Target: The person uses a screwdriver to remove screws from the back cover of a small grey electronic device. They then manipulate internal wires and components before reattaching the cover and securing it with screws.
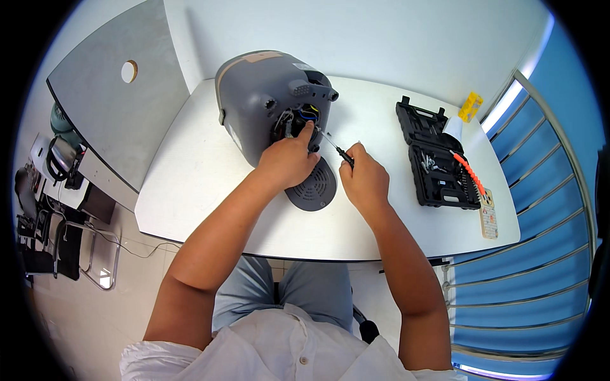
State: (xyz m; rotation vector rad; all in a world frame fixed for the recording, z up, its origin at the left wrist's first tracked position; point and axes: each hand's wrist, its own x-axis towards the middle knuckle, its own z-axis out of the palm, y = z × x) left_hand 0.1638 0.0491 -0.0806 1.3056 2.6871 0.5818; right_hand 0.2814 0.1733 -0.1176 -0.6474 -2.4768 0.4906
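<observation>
Well left of your left hand (289, 162), beyond the table (375, 114), stand a kettle (62, 155) and a chair (67, 251), with a cable (143, 255) trailing over the floor (152, 279). Nearer that hand, a grey panel (149, 108) with a round hole rises past the table's left side. The appliance (254, 105) is directly ahead of your left hand, which covers part of its opening: your index finger stretches to the wires (309, 115), and whether you grip anything there cannot be made out. The vented cover (314, 190) lies just below that hand. Your right hand (367, 174) has its fingers wrapped round the handle of the screwdriver (344, 155). Right of it you have the spread tool case (418, 184), an orange shaft (468, 171) across its right part, a yellow piece (470, 106) past its far end and a phone (488, 219) by its near corner.

The table under your hands is white; a pale wall (381, 44) stands ahead of them, and a metal railing (560, 128) far right.

The appliance lies on its side, its opening facing right. The screwdriver slants from your right hand up and left, tip toward that opening.
</observation>
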